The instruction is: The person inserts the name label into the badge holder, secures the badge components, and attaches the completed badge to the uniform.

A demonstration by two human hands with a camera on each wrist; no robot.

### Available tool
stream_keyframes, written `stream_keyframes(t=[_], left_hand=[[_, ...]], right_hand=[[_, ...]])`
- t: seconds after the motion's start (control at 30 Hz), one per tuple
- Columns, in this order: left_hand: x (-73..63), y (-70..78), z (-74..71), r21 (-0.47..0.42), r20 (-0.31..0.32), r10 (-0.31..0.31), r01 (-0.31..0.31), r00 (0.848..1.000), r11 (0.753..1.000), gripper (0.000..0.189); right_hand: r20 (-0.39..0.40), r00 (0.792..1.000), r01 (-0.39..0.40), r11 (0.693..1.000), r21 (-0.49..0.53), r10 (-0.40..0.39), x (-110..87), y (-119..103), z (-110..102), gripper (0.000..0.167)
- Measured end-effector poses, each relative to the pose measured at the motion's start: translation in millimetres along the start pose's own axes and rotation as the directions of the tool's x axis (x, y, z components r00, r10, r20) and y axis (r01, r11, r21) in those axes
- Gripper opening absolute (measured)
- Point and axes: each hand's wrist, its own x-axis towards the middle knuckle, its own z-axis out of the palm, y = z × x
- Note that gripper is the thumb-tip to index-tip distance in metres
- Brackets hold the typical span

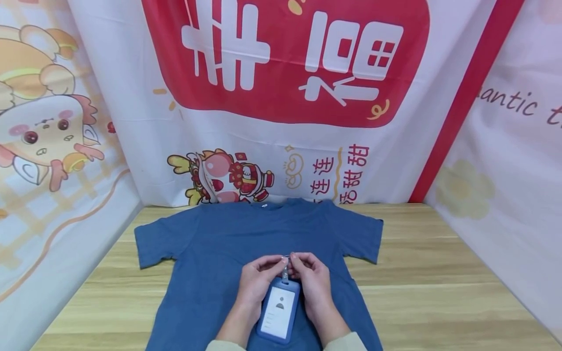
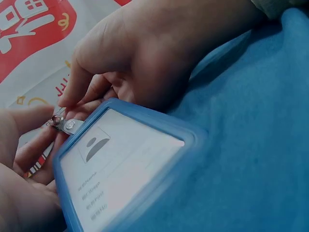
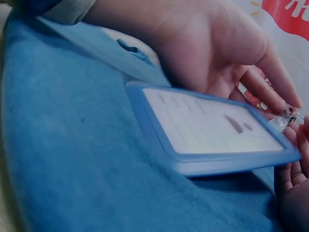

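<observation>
A blue-framed badge holder [image 1: 278, 316] with a white card in it hangs from a small metal clip [image 1: 285, 269] on a clear strap. My left hand [image 1: 258, 282] pinches the clip between thumb and fingers from the left. From the other side, my right hand [image 1: 315, 280] pinches it too, with both sets of fingertips close together. In the left wrist view, the clear strap [image 2: 72, 126] joins the clip to the holder's top edge. Beneath the hands a blue T-shirt [image 1: 210, 248] lies spread out, its collar toward the back.
The shirt covers the middle of a wooden table [image 1: 421, 273]. A printed cloth backdrop [image 1: 281, 129] rises behind the table. Printed cloth walls flank it, the left one [image 1: 101, 161] showing a cartoon animal and the right one [image 1: 491, 161] with lettering.
</observation>
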Motion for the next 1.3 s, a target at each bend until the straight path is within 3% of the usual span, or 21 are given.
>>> stream_keyframes(t=[0.13,0.4,0.67,1.0,1.17,1.3], left_hand=[[0.6,-2.3,-2.3,0.005,0.040,-0.003,0.003,0.999,1.000,0.032],[1.1,1.8,-5.8,0.022,0.018,-0.009,0.009,1.000,1.000,0.031],[2.5,4.6,-7.9,0.028,0.051,-0.018,0.017,0.999,0.999,0.029],[2.1,3.9,-8.4,0.038,0.028,-0.007,0.006,1.000,0.999,0.027],[1.2,3.8,-8.4,0.022,0.014,0.012,-0.013,1.000,1.000,0.023],[-0.4,4.5,-6.6,0.094,-0.001,0.047,-0.047,0.999,0.994,0.023]], right_hand=[[0.008,1.000,0.004,1.000,0.017,-0.004,1.5,1.3,-1.5,0.020],[0.064,0.998,-0.011,0.999,0.044,0.008,3.1,1.9,-4.6,0.018],[0.071,0.997,-0.020,0.999,0.038,0.017,1.4,-1.0,-4.7,0.028],[0.100,0.995,-0.015,1.000,0.009,0.014,1.5,-1.6,-4.7,0.026],[0.070,0.998,0.000,1.000,0.012,-0.001,0.6,-0.7,-4.2,0.022],[0.036,0.999,0.007,1.000,0.002,-0.007,0.0,-0.4,-4.3,0.018]])
